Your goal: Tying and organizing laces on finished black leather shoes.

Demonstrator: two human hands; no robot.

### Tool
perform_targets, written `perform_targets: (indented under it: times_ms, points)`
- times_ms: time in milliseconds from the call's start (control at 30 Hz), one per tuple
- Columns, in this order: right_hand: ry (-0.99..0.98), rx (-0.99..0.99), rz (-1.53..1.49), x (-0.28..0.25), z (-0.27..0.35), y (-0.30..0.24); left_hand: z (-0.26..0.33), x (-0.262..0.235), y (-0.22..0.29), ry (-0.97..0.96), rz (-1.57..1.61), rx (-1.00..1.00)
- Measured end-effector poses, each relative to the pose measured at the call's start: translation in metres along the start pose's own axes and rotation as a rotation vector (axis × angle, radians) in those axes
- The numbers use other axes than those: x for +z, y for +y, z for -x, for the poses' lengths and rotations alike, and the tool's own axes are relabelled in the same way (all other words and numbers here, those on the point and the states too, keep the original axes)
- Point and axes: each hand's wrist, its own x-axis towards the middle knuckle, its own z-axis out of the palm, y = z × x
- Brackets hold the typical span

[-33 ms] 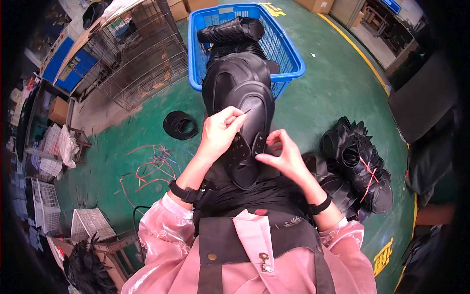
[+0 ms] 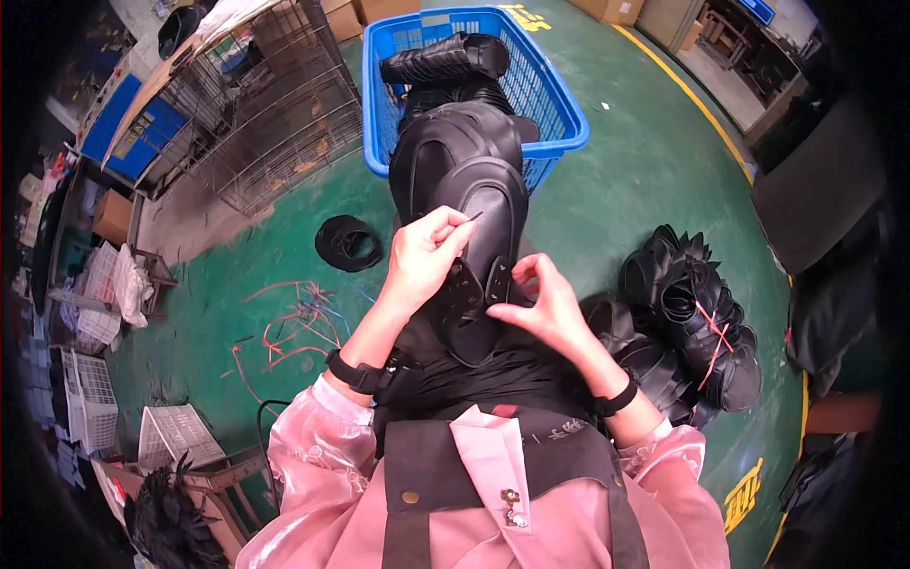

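A black leather shoe upper [image 2: 495, 204] lies lengthwise over my lap, its two eyelet flaps facing me. Between the thumb and forefinger of my left hand [image 2: 423, 258], held above the left flap, is a thin black lace [image 2: 476, 216] whose tip sticks out to the right. My right hand [image 2: 548, 305] is beside the right eyelet flap [image 2: 498, 278], thumb and forefinger apart in a C shape, the thumb tip at the flap's lower edge. More black uppers [image 2: 427, 147] lie behind this one, reaching to the basket.
A blue plastic basket [image 2: 571, 128] with black uppers stands ahead. Bundled black uppers [image 2: 697, 313] are piled on the floor at right. At left lie a black ring-shaped piece [image 2: 348, 243] and red and blue strings [image 2: 294, 327]. A wire cage [image 2: 275, 133] stands far left.
My right hand and the right eyelet flap have shifted very slightly to the left. My left hand stays nearly still with the lace pinched.
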Motion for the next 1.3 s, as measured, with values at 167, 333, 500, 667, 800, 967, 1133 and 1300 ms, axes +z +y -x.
perform_targets:
  times_ms: [167, 333, 500, 667, 800, 967, 1133, 1300]
  points:
    - [0.105, -0.133, 0.247, 0.014, 0.006, -0.002, 0.002, -0.001, -0.005, 0.006, 0.049, 0.010]
    - [0.169, -0.282, 0.116, 0.003, 0.006, 0.007, 0.002, -0.003, -0.008, 0.041, 0.131, 0.053]
    - [0.259, -0.153, -0.297, -0.004, 0.005, 0.009, -0.001, -0.012, 0.003, -0.061, 0.195, -0.120]
    - [0.206, 0.006, -0.669, 0.000, 0.003, 0.016, -0.003, -0.006, 0.015, -0.126, -0.040, -0.053]
    - [0.172, 0.112, -0.732, -0.002, 0.002, 0.014, 0.010, 0.011, 0.029, 0.058, -0.569, 0.445]
    - [0.100, 0.071, -0.670, -0.003, 0.001, 0.005, 0.008, 0.025, 0.032, 0.044, -0.701, 0.566]
    - [0.156, 0.059, -0.702, 0.000, 0.003, 0.007, 0.007, 0.026, 0.028, 0.006, -0.749, 0.560]
    - [0.122, 0.091, -0.590, 0.002, 0.005, 0.017, 0.006, 0.028, 0.025, 0.000, -0.778, 0.542]
